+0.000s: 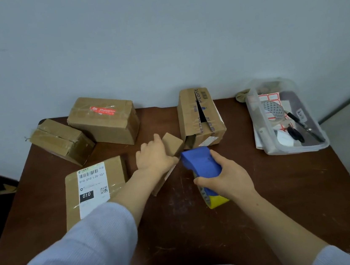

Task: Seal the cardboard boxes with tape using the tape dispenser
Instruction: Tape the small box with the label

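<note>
Head view shows my left hand lying over the small box in the middle of the table. Its fingers curl round the box to hold it down. My right hand is wrapped tight round the blue dispenser, just right of the small box, with its front end almost touching it.

I think I am at the start of taping this box. Next I need to set the dispenser's front on the box, stick the tape down and pull in a straight line. My left hand covers much of the box, so it may need to slide away.

An open box sits just behind, very close. A label box lies near left, two taped boxes far left, and a clear bin far right.
</note>
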A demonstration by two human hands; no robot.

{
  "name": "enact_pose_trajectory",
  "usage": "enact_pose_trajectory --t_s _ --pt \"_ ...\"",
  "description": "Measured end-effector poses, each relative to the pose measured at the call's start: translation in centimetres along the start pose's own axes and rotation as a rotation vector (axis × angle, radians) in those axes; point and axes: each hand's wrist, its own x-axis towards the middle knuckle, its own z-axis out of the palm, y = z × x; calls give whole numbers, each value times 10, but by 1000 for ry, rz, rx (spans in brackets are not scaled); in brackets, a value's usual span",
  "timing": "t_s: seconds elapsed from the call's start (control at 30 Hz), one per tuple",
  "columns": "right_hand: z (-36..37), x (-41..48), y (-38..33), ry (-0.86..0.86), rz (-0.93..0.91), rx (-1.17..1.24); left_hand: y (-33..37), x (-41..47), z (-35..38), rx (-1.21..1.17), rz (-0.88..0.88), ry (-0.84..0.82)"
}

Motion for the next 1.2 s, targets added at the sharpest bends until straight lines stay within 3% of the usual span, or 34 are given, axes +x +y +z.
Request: enact_pose_trajectory --t_s 0.23,0.53,0.63,0.73,0.8,0.9,1.07,1.2 --pt "-24 -5 15 60 8 58 -24 -26 -19 -569 193 189" --pt "-30 -7 0 67 -51 73 -65 -26 -10 -833 140 4" --pt "-30 -8 -6 50 -64 62 -71 -26 -12 -872 196 -85" --pt "-27 -9 -11 27 -79 33 -64 -27 -17 -989 67 -124" --pt "-25 -11 -13 13 -100 7 -58 -24 -20 -982 -6 -56" --pt "-29 -14 -10 -32 -125 -29 -59 -14 -24 -867 20 52" --pt "-42 -17 -1 -9 -108 1 -61 -8 -39 -933 107 -120" --pt "-43 -17 -1 0 -122 25 -50 -10 -39 -767 146 -116"
